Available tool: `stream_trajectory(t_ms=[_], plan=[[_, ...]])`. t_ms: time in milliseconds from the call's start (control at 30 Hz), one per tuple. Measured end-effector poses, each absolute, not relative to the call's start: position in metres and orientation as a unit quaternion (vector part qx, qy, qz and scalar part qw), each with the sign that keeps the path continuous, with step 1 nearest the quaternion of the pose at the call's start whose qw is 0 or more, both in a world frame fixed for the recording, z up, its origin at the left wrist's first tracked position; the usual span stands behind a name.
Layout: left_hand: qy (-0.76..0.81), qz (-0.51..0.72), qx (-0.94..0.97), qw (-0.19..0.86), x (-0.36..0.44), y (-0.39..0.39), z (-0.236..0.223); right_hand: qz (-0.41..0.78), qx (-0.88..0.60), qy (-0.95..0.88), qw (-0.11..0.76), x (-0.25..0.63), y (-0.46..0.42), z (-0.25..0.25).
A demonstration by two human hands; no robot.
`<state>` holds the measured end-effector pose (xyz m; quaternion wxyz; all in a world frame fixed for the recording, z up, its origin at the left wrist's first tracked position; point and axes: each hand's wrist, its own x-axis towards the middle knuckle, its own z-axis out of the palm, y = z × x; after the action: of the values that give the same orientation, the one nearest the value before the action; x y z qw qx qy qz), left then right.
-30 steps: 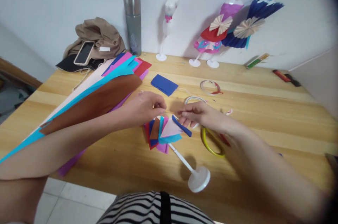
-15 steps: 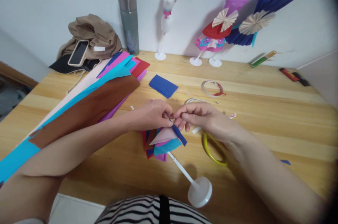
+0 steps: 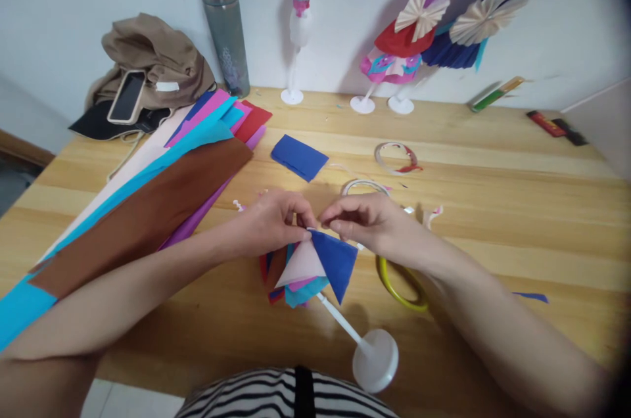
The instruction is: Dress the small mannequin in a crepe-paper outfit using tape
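Note:
A small doll form on a white stand (image 3: 374,359) lies tilted toward me on the wooden table (image 3: 493,221). Its waist carries a skirt of coloured paper triangles (image 3: 305,270): blue, pale pink, turquoise, red. My left hand (image 3: 273,221) is closed, pinching the top of the skirt at the waist. My right hand (image 3: 362,221) is closed too, pinching the top corner of the blue triangle (image 3: 335,260) right beside the left fingers. The doll's body is hidden under both hands.
Long sheets of coloured paper (image 3: 148,201) fan out at the left. A folded blue paper (image 3: 299,156), tape rings (image 3: 394,158) and yellow-handled scissors (image 3: 399,286) lie nearby. A flask (image 3: 221,17), phone on a cloth bag (image 3: 128,96) and dressed doll stands (image 3: 419,43) line the wall.
The blue triangle, earlier a narrow strip by my right fingers, now hangs spread flat over the skirt's front. Both hands have closed in together at the waist. The view has tilted down slightly.

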<state>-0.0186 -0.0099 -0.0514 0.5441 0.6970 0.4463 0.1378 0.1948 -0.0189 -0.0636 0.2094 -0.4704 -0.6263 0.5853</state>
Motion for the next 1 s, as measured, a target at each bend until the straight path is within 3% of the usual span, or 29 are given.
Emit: stream_trajectory(t_ms=[400, 667, 1000], plan=[[0.47, 0.131, 0.75, 0.447, -0.017, -0.029, -0.049, 0.638, -0.439, -0.616, 0.145, 0.192, -0.024, -0.073], [0.491, 0.143, 0.746, 0.426, -0.02, -0.034, -0.045, 0.58, -0.419, -0.681, 0.158, 0.191, -0.024, -0.068], [0.489, 0.169, 0.704, 0.485, -0.024, -0.038, -0.045, 0.598, -0.428, -0.66, 0.151, 0.187, -0.026, -0.069]])
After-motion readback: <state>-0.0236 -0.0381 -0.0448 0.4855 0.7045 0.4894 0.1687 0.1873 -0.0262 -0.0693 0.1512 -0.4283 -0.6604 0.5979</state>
